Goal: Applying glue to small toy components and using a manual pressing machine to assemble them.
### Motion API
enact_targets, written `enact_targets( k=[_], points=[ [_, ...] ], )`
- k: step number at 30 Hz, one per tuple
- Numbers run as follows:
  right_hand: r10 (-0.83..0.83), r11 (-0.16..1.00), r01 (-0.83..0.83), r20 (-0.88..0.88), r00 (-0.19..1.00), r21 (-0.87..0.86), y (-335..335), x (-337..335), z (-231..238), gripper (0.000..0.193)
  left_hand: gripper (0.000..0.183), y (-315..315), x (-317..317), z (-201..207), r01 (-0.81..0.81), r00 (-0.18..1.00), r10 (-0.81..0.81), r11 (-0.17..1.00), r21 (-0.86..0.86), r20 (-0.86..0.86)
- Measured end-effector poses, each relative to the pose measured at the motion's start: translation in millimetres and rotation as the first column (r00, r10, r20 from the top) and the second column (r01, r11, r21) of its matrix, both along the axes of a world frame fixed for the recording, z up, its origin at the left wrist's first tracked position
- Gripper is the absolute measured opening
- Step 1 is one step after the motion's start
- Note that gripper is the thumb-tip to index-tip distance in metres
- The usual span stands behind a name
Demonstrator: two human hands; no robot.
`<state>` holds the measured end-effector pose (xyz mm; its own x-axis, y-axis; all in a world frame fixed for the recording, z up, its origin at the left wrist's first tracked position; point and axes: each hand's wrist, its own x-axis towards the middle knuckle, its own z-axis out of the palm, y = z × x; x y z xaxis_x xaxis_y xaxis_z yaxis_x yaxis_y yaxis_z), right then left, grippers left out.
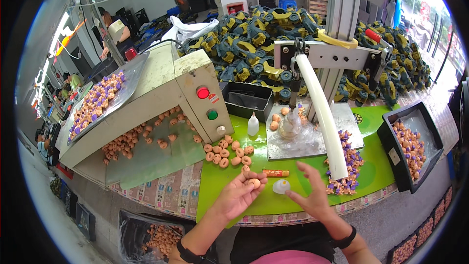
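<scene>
My left hand pinches a small peach-coloured hollow doll head between thumb and fingers. To its right my right hand is open, thumb and fingers apart, holding nothing. By its thumb is a small white squeeze bottle with a yellowish tip. A red-and-yellow cylinder lies just beyond. More hollow peach heads with round openings sit in a loose cluster on the green mat, ahead of my left hand. Right of my right hand, purple-and-peach figure parts are heaped under a white curved lever.
A press with a metal base plate stands ahead. Left is a beige machine with peach pieces in its opening. A white bottle, a black bin and a filled black tray surround the mat. Toy vehicles pile up behind.
</scene>
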<state>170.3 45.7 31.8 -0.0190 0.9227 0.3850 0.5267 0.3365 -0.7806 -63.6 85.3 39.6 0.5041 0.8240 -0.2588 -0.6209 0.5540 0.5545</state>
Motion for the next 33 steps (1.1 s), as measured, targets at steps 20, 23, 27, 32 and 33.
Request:
enact_targets(
  k=[20,23,27,32,33],
  points=[
    [-0.159,0.971,0.035,-0.528,0.834,-0.238,-44,13,21,0.038,0.033,-45,22,-29,-0.061,0.997,0.058,0.997,-0.055,-0.050],
    [-0.087,0.992,0.040,-0.415,0.906,-0.119,-47,19,13,0.039,0.033,-45,24,-29,-0.046,0.998,0.043,0.996,-0.078,-0.044],
    [0.000,0.999,0.005,-0.158,0.988,0.036,-46,17,8,0.040,0.033,-45,26,-30,-0.055,0.998,0.054,0.998,-0.041,-0.021],
    [0.008,0.999,0.001,-0.168,0.986,0.055,-47,12,10,0.039,0.036,-48,26,-37,-0.062,0.985,0.060,0.998,-0.005,-0.159],
    [0.006,0.998,0.005,-0.160,0.987,0.068,-46,11,10,0.039,0.036,-49,27,-36,-0.066,0.977,0.067,0.998,0.009,-0.203]
  ],
)
